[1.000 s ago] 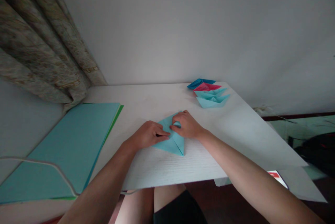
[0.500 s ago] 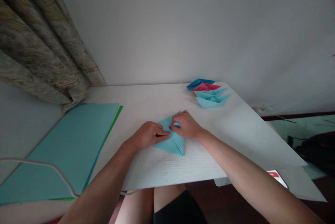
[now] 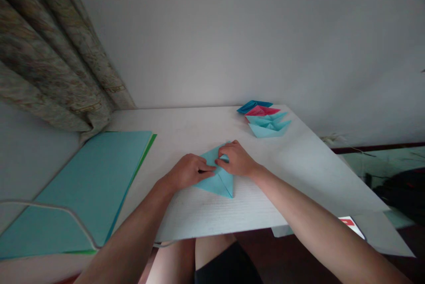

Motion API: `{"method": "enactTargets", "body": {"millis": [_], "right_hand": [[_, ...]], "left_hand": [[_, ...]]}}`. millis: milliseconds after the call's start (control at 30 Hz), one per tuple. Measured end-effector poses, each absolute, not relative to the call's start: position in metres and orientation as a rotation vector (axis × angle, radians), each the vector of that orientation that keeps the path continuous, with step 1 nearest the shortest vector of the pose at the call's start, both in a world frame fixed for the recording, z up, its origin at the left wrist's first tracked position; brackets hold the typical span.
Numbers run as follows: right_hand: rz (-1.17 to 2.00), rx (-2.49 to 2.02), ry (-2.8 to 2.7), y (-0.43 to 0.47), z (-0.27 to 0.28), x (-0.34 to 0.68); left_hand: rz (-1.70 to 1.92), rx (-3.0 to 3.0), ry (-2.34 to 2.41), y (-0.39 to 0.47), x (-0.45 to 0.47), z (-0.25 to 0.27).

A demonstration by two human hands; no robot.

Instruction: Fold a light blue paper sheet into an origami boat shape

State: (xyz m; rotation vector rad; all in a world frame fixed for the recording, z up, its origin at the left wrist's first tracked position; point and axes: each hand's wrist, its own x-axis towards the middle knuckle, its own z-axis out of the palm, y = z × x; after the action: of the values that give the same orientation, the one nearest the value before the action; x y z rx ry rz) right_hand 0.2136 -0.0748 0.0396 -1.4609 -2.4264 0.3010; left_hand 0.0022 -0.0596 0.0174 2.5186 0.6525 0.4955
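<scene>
A folded light-blue sheet of paper [image 3: 217,182] lies on the white table in front of me, roughly diamond-shaped, with a crease running down to its near corner. My left hand [image 3: 190,170] is at its left side, fingers bent and pressed together on the paper near the middle. From the right, my right hand [image 3: 236,159] reaches over the upper part, thumb and fingers closed on a fold. Both hands cover part of the sheet, so the folds under the fingers are hidden.
Several folded paper boats [image 3: 269,130], light blue, pink and dark blue, stand at the back right. A stack of large coloured sheets [image 3: 89,178] lies at the left, with a white cable [image 3: 63,208] across it. A phone [image 3: 352,226] lies at the lower right.
</scene>
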Motion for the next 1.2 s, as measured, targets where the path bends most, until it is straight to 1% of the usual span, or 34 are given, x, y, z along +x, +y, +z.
{"method": "enactTargets", "body": {"millis": [300, 1200], "right_hand": [[0.27, -1.47, -2.395, -0.0725, 0.0374, 0.2122], [0.273, -1.468, -2.375, -0.0733, 0.0375, 0.2111]], "left_hand": [[0.492, 2.557, 0.78, -0.0592, 0.002, 0.0172], [0.486, 2.533, 0.758, -0.0586, 0.0022, 0.0177]]}}
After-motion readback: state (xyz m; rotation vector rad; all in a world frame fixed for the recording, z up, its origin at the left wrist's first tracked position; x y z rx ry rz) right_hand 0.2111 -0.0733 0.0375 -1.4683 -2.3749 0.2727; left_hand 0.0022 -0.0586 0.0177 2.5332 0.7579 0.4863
